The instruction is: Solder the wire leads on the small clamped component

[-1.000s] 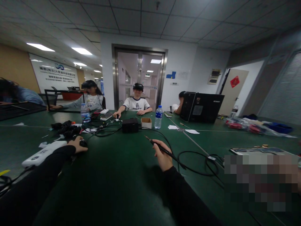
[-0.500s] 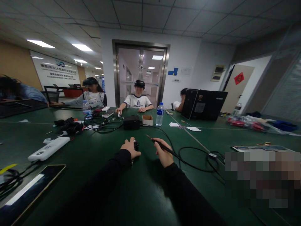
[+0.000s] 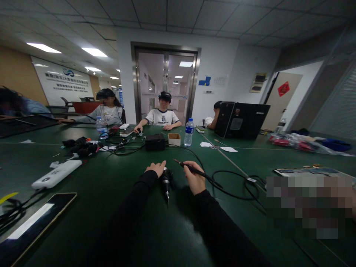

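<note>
My right hand point(image 3: 195, 178) is closed around a soldering iron point(image 3: 194, 170), held like a pen, its thin metal tip pointing left and away from me. A black cable trails from it to the right. My left hand point(image 3: 156, 169) is at the far end of a black tool with a ridged body and pointed metal tip point(image 3: 166, 181). The fingers appear closed at its pale end, though the thumb is largely hidden. That tool points towards me, just left of the soldering iron's tip.
Beyond my hands stand a black box point(image 3: 155, 143), a small open carton point(image 3: 174, 139) and a water bottle point(image 3: 188, 132). A white power strip point(image 3: 57, 174) and a phone point(image 3: 36, 226) lie to the left. Looped cable point(image 3: 236, 185) lies right. Several people sit around the green table point(image 3: 172, 237).
My left hand has shifted up slightly, and the pointed tool now lies more in view to its right, tip towards me. My right hand keeps the soldering iron nearly in place.
</note>
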### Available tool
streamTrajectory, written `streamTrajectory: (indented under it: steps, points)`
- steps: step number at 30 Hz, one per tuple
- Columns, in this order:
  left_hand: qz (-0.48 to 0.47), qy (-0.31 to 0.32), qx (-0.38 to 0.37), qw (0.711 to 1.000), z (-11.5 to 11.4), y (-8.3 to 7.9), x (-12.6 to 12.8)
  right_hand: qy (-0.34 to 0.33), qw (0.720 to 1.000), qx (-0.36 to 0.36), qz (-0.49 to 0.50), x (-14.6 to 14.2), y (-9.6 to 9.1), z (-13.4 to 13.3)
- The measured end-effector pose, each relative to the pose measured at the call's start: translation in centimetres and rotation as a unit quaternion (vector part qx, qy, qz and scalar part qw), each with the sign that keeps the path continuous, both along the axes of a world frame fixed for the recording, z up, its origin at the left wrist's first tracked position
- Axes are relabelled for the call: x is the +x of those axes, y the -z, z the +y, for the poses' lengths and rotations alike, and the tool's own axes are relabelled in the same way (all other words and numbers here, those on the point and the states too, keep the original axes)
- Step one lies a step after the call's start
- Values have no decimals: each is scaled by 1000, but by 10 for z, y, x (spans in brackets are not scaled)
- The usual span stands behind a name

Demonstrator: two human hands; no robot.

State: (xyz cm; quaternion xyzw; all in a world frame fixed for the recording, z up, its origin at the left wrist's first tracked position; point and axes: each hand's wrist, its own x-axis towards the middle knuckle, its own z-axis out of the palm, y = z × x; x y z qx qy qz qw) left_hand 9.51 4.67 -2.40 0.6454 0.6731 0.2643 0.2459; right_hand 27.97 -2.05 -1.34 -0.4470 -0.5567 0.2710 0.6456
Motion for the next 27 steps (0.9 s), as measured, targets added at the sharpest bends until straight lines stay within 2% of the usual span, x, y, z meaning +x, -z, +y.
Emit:
streamTrajectory:
  steps: [4,9,13,19,27]
  points:
    - [-34,3,18,999,5,14,0,-8,1000,16,-16,-2,0,-1]
    - [-92,3,40,995,2,22,1,-11,998,34,-44,-4,-1,-3]
    - [-131,-6,62,989,1,26,1,-20,997,46,-52,-4,-3,-4]
    - [-200,18,95,975,3,32,-1,-7,994,66,-84,-4,-7,-7]
    - [-297,33,104,949,5,34,-1,-7,974,124,-188,-6,-9,-14]
